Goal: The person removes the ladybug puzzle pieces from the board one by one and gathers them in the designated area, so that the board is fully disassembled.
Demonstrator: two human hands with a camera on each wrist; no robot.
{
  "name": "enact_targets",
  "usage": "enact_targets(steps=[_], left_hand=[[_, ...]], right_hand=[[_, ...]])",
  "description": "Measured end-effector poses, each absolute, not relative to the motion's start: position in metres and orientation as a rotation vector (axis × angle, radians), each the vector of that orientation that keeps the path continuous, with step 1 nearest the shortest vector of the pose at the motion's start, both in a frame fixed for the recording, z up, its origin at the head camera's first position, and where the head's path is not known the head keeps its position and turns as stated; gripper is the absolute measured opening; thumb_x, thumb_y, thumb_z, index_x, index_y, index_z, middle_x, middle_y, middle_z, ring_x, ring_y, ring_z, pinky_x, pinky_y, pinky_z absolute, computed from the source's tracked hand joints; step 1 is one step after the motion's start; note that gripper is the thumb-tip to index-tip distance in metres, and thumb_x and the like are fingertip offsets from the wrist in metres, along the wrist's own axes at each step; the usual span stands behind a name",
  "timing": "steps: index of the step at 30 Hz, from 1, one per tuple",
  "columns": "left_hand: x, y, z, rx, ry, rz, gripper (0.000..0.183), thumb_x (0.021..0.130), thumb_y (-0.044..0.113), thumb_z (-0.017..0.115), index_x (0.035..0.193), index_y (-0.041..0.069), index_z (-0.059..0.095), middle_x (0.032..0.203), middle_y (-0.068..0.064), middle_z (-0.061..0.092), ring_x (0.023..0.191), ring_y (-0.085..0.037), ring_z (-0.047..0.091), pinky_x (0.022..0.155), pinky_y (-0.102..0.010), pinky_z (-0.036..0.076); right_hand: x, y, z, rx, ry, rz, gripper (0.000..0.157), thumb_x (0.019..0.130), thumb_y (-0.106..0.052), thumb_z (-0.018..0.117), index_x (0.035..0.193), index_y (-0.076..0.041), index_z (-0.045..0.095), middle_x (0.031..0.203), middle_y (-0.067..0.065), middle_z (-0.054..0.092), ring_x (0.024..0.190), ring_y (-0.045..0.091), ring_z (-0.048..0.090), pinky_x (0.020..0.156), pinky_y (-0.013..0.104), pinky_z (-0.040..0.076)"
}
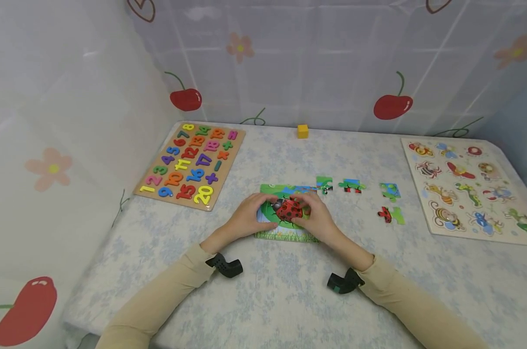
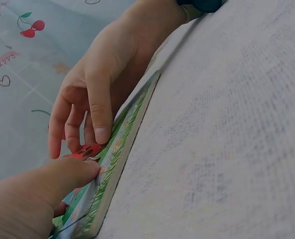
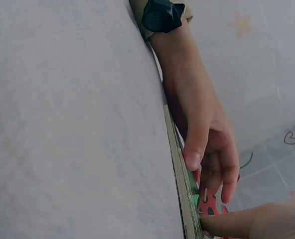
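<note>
Here, see left hand (image 1: 247, 214) and right hand (image 1: 319, 216) over ladybug puzzle (image 1: 285, 236), flat on bench (image 1: 289, 295), with fingers loosely bent, apart from thumbs, partly hiding both side edges. Just beyond right hand: loose jigsaw pieces (image 1: 352, 184), nearest by puzzle's far right corner. Farther out: number board (image 1: 220, 179) left, bug board (image 1: 512, 236) right, yellow block (image 1: 302, 131) toward back edge. On puzzle: red ladybug (image 1: 286, 209), black-spotted, green surround, grass strip nearside.

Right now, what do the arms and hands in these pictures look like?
They are a person's: the left hand and right hand are bare, without gloves. Long beige sleeves cover both forearms. At each cuff sits a bent black device; the right one carries a small green mark.
</note>
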State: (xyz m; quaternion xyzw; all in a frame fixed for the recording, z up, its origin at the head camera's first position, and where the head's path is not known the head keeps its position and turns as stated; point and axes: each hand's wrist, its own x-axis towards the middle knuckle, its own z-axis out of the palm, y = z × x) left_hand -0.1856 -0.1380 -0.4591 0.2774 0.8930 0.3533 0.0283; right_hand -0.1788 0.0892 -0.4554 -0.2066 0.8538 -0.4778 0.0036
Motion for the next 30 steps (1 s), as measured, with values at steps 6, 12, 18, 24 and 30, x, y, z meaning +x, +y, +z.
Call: enact_targets(steps=[6,12,18,24,30], left_hand=[[-0.186,-0.138,-0.460,0.817,2.747,1.124,0.078,0.078,0.031,0.079,0.143,0.012,0.040,0.127,-0.003,0.060,0.131,-0.025,0.045,0.111,-0.049,0.034],[-0.187,-0.139,-0.460,0.838,2.749,1.128,0.077,0.078,0.031,0.079,0.142,0.012,0.040,0.126,-0.003,0.061,0.129,-0.024,0.047,0.110,-0.048,0.035],[-0.187,-0.137,-0.463,0.847,2.738,1.117,0.074,0.079,0.031,0.078,0.141,0.013,0.043,0.129,-0.003,0.057,0.127,-0.023,0.048,0.108,-0.046,0.038],[-0.186,-0.136,-0.464,0.834,2.744,1.083,0.072,0.079,0.034,0.077,0.140,0.015,0.044,0.133,-0.004,0.054,0.128,-0.023,0.047,0.107,-0.046,0.038],[-0.184,-0.139,-0.460,0.841,2.744,1.104,0.070,0.079,0.032,0.077,0.139,0.014,0.045,0.134,-0.005,0.054,0.125,-0.023,0.048,0.106,-0.048,0.039]], right_hand=[[-0.181,0.089,-0.456,-0.478,2.479,-1.827,0.038,0.082,0.012,0.065,0.119,0.004,0.060,0.117,0.023,0.055,0.092,0.034,0.065,0.076,0.019,0.055],[-0.185,0.092,-0.453,-0.202,2.349,-1.962,0.028,0.087,0.006,0.061,0.116,0.005,0.061,0.124,0.021,0.056,0.089,0.007,0.064,0.075,0.013,0.052],[-0.189,0.105,-0.445,-0.039,2.302,-2.002,0.025,0.090,0.001,0.061,0.115,0.006,0.059,0.115,0.014,0.060,0.081,-0.004,0.063,0.076,0.015,0.053],[-0.185,0.145,-0.436,-0.087,2.365,-2.039,0.026,0.089,0.002,0.062,0.113,0.009,0.058,0.101,-0.008,0.062,0.084,-0.003,0.064,0.075,0.015,0.054],[-0.175,0.191,-0.435,-0.034,2.523,-1.878,0.029,0.090,-0.002,0.062,0.116,0.009,0.056,0.094,-0.020,0.062,0.082,-0.010,0.062,0.070,0.014,0.053]])
